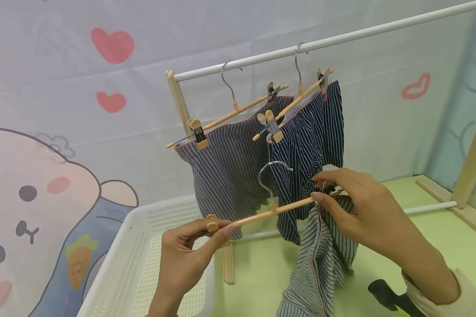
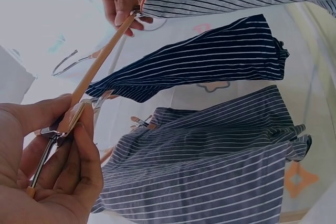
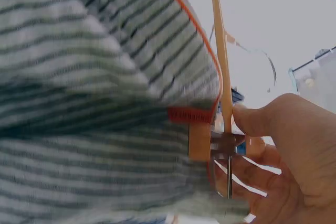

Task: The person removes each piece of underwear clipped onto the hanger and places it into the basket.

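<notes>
A wooden clip hanger (image 1: 258, 216) with a metal hook is held out in front of the rail. My left hand (image 1: 190, 253) grips its left end, thumb on the bar and fingers round the clip (image 2: 72, 118), which has no cloth in it. At the other end my right hand (image 1: 365, 211) holds the bar near the right clip (image 3: 200, 142). That clip bites the orange-edged waistband of light grey striped shorts (image 1: 317, 264), which hang down from this one end. The shorts' lower part runs out of the head view.
Behind, a white rail (image 1: 357, 40) carries grey striped shorts (image 1: 230, 163) and navy striped shorts (image 1: 301, 149) on clip hangers. A white basket (image 1: 143, 246) stands at left on the green tabletop (image 1: 258, 281). A black-handled object (image 1: 384, 295) lies near my right sleeve.
</notes>
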Tool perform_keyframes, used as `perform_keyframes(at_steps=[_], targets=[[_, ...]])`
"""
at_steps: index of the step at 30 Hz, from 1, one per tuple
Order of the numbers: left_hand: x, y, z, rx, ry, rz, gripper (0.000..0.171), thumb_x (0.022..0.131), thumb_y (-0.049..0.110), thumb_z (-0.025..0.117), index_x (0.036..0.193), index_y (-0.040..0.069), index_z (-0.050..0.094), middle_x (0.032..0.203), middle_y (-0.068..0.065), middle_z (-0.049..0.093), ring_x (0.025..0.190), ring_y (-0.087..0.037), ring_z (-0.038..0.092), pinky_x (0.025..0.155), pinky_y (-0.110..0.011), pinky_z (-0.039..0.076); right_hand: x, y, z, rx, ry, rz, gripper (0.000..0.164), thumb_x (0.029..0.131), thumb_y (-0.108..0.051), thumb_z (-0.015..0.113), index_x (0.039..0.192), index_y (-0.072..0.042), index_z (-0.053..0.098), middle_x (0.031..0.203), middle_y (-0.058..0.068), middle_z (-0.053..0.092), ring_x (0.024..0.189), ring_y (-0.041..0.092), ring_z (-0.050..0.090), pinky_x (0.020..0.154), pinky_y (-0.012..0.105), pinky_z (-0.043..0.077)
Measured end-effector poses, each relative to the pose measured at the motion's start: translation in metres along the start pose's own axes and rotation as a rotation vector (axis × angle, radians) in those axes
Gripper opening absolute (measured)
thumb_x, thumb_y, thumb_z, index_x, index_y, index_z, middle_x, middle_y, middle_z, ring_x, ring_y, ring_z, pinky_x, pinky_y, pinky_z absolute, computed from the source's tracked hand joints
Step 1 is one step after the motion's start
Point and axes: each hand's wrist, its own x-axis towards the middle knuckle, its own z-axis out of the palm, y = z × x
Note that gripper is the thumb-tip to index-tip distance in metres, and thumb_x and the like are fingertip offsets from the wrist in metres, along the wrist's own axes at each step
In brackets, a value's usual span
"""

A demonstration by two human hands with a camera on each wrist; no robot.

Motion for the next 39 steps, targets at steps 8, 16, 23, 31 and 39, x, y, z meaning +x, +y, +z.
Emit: perform_keyframes(at_steps=[8, 16, 23, 31, 39], targets=[[0.000, 0.005, -0.007, 0.007, 0.007, -0.027, 0.014, 0.078, -0.001, 0.073, 0.070, 0.005, 0.063, 0.083, -0.014, 0.073, 0.081, -0.027, 0.065, 0.073, -0.028, 0.056, -0.001, 0.012, -0.009, 0.050, -0.029, -0.088, 0.040, 0.079, 0.000, 0.070, 0.117, -0.004, 0.060, 0.099, 0.003, 0.068, 0.094, 0.017, 0.058, 0.078, 0.043, 0.047], [0.001, 0.004, -0.009, 0.032, -0.012, -0.026, 0.014, 0.079, 0.001, 0.072, 0.070, 0.006, 0.063, 0.085, -0.013, 0.073, 0.082, -0.026, 0.065, 0.074, -0.030, 0.056, -0.001, 0.013, -0.008, 0.091, -0.014, -0.095, 0.030, 0.081, 0.001, 0.068, 0.109, -0.008, 0.063, 0.094, -0.001, 0.067, 0.076, 0.004, 0.058, 0.059, 0.018, 0.046], [-0.001, 0.005, -0.009, 0.045, -0.004, -0.017, 0.009, 0.078, 0.001, 0.073, 0.075, 0.008, 0.068, 0.079, -0.008, 0.072, 0.080, -0.025, 0.064, 0.074, -0.028, 0.055, 0.000, 0.009, -0.007, 0.103, 0.020, -0.024, 0.026, 0.076, 0.001, 0.072, 0.094, -0.017, 0.064, 0.081, -0.012, 0.061, 0.068, 0.000, 0.050, 0.057, 0.017, 0.041], [-0.001, 0.007, -0.010, 0.053, -0.007, -0.001, 0.009, 0.078, 0.002, 0.074, 0.086, 0.007, 0.075, 0.071, -0.006, 0.069, 0.082, -0.025, 0.063, 0.077, -0.029, 0.054, 0.000, 0.005, -0.007, 0.127, 0.025, 0.047, 0.008, 0.086, -0.011, 0.067, 0.085, -0.018, 0.064, 0.074, -0.012, 0.054, 0.060, 0.002, 0.041, 0.050, 0.018, 0.035], [-0.001, 0.005, -0.009, 0.053, 0.000, 0.071, 0.013, 0.076, -0.003, 0.073, 0.087, 0.006, 0.074, 0.072, -0.008, 0.069, 0.072, -0.022, 0.064, 0.068, -0.026, 0.055, -0.002, 0.004, -0.007, 0.198, 0.039, 0.117, 0.017, 0.083, -0.004, 0.069, 0.085, -0.020, 0.065, 0.074, -0.010, 0.053, 0.061, 0.005, 0.041, 0.050, 0.022, 0.034]])
